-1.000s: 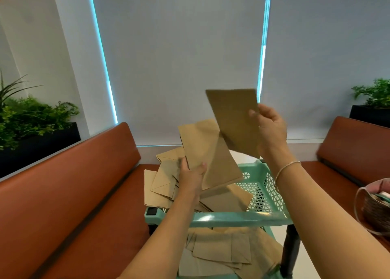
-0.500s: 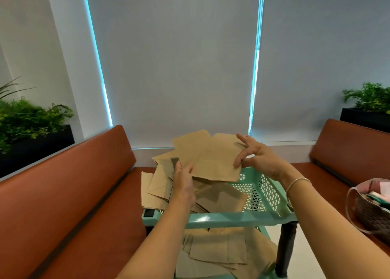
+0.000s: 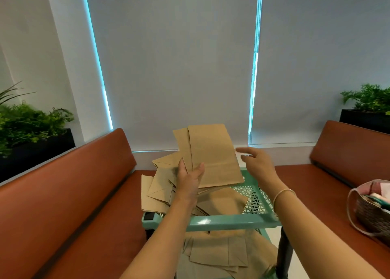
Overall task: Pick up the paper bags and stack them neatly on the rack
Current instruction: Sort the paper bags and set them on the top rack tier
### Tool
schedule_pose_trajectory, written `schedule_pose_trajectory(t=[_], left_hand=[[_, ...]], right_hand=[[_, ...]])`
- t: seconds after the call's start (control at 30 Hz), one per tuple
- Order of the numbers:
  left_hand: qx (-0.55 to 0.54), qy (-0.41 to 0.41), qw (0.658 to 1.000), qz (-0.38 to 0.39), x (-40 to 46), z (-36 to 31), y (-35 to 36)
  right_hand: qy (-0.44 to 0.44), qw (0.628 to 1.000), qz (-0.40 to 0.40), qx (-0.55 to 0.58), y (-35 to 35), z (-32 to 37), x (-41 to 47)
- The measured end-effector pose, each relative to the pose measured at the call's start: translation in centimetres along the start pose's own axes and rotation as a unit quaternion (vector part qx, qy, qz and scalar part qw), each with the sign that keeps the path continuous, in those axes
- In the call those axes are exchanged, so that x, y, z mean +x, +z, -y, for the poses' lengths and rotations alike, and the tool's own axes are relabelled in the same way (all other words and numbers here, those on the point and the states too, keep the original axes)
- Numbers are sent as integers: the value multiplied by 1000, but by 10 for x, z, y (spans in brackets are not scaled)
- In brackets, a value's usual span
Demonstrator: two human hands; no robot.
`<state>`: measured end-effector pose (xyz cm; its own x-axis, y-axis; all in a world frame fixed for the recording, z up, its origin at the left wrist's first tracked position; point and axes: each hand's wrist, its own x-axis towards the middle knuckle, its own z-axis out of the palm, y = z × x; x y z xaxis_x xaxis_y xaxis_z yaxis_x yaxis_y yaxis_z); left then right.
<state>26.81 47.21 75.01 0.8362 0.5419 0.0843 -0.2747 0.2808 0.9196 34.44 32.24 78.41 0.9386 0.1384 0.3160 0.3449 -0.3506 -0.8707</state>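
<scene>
Head view, flat brown paper bags (image 3: 213, 154) fanned, left hand (image 3: 188, 178) pinching them

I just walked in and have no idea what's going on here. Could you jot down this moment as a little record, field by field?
Activity: a person gathers paper bags for stacking on a rack
Left hand: holds two brown paper bags, fanned, raised above the rack
Right hand: open, holding nothing, beside the held bags
Rack: mint-green plastic, top shelf with loose bags lying askew
Lower shelf: more bags, also untidy
Surroundings: brown benches on both sides, a basket on the right one
</scene>
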Motion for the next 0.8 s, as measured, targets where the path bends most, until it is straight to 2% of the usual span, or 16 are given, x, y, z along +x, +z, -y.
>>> schedule_pose_trajectory(t=[0.07, 0.1, 0.13, 0.2, 0.27, 0.3, 0.43, 0.63, 0.7, 0.8], left_hand=[[-32, 15, 999, -16, 0, -2, 0], [-49, 21, 998, -21, 0, -3, 1], [-63, 25, 997, -25, 0, -5, 1], [-73, 37, 996, -27, -1, -7, 4], [-67, 56, 996, -20, -4, -8, 10], [-58, 64, 996, -9, -6, -9, 13], [-46, 85, 995, 35, -15, -18, 21], [-116, 112, 986, 33, -5, -66, 24], [-147, 138, 979, 39, 1, -83, 22], [-136, 183, 972, 51, 5, -97, 19]], right_hand=[[104, 985, -37, 129, 10, -1, -9], [165, 965, -19, 201, 15, 1, -15], [218, 936, 16, 275, 20, 4, -22], [286, 854, 74, 429, 30, 13, -35], [300, 780, 79, 543, 38, 21, -42], [292, 765, 74, 570, 41, 24, -43], [255, 752, 83, 601, 40, 29, -45], [225, 771, 88, 589, 25, 24, -43], [217, 781, 96, 577, 22, 25, -43], [211, 786, 110, 570, 22, 28, -45]])
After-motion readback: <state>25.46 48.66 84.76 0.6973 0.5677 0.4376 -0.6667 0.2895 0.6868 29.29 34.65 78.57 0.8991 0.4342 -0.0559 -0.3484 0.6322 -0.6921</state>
